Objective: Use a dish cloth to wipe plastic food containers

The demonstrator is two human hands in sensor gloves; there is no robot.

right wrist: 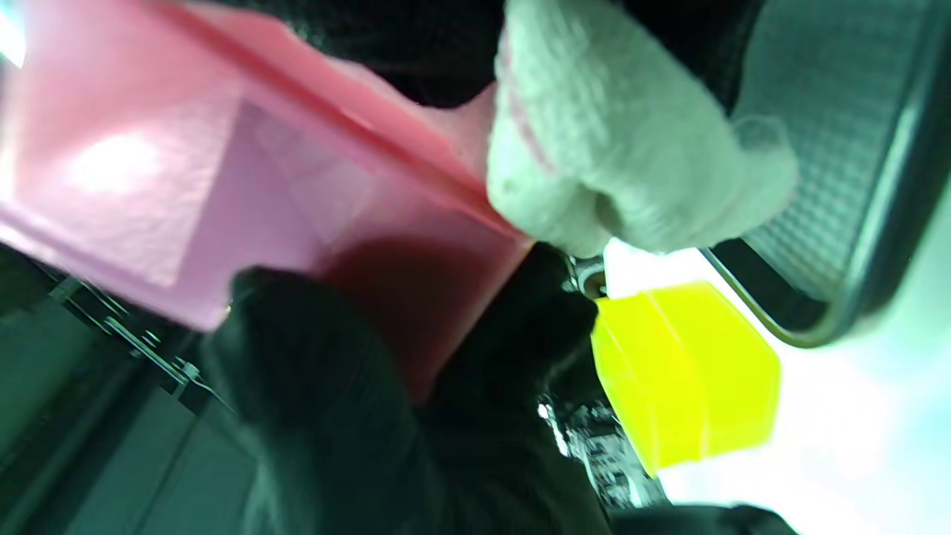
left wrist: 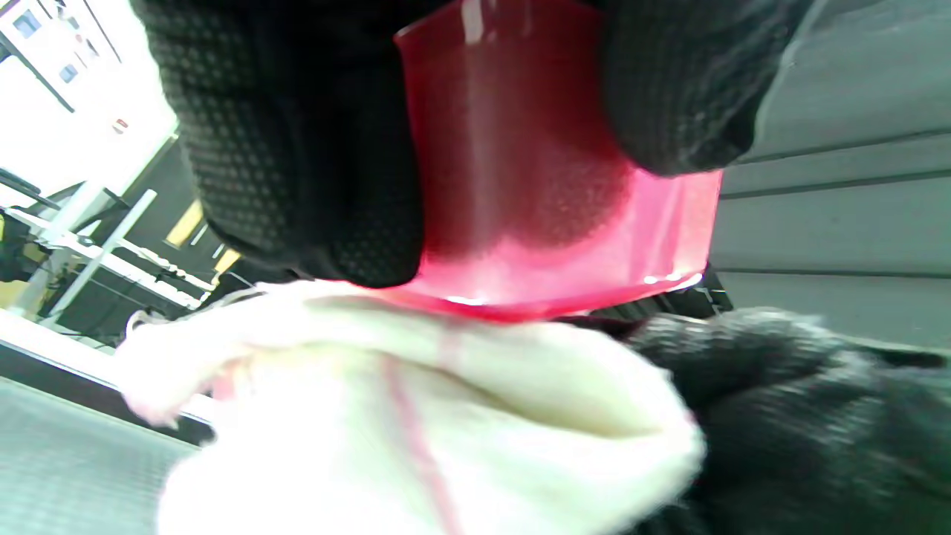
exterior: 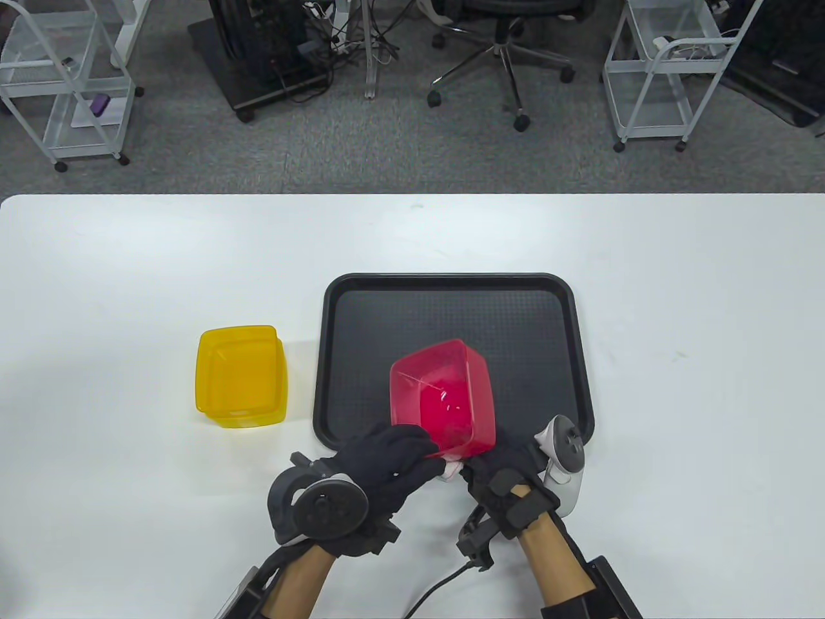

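**Red container wiped while held tilted over the tray**

While the red container (exterior: 445, 400) is gripped at its near edge by the left hand (exterior: 387, 461), a slip onto the black tray (exterior: 451, 290) is judged possible if the white dish cloth (left wrist: 416, 416) is pressed too hard. That cloth is bunched in the right hand (exterior: 499, 477) against the container's near underside. Farther left, the yellow container (exterior: 242, 377) is left standing on the white table (exterior: 129, 271).

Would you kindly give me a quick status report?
Left hand grips red container, tilted over tray. Right hand presses cloth against it. Yellow container waits aside.
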